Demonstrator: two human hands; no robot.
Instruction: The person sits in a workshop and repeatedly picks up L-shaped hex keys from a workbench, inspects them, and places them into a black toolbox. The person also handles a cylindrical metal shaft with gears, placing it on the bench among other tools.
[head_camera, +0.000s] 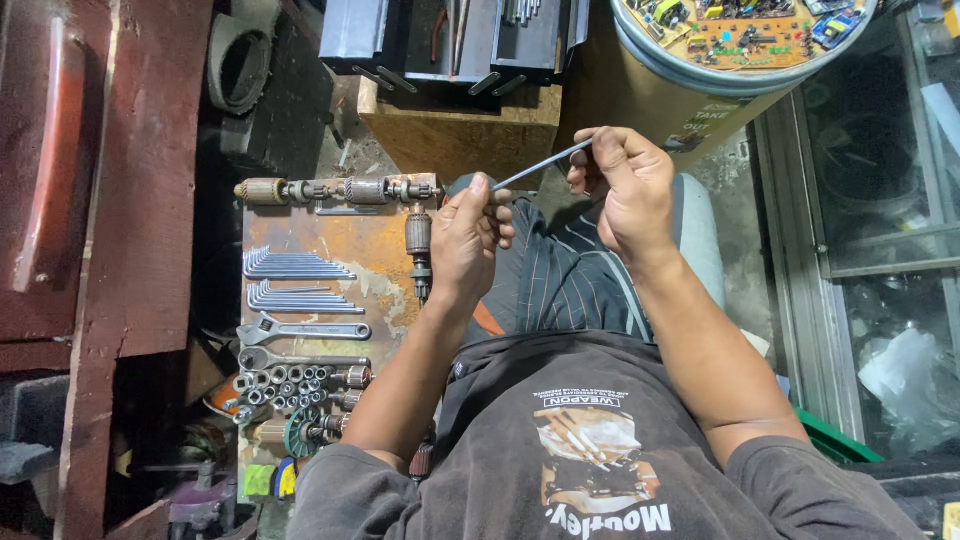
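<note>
Up close, a thin grey metal rod (540, 167) runs slantwise between both hands: the left hand (468, 240) pinches its lower end between thumb and fingers, the right hand (625, 190) grips its upper end. Beside the left hand lies a rusty, blotched metal board (375, 250) carrying ribbed copper-wound motor armatures (340, 190), rows of bent hex keys (295, 280), an adjustable wrench (300, 330) and shiny sockets (285, 385).

The thin metal rod (540, 167) has both ends hidden inside fingers (600, 150).
</note>
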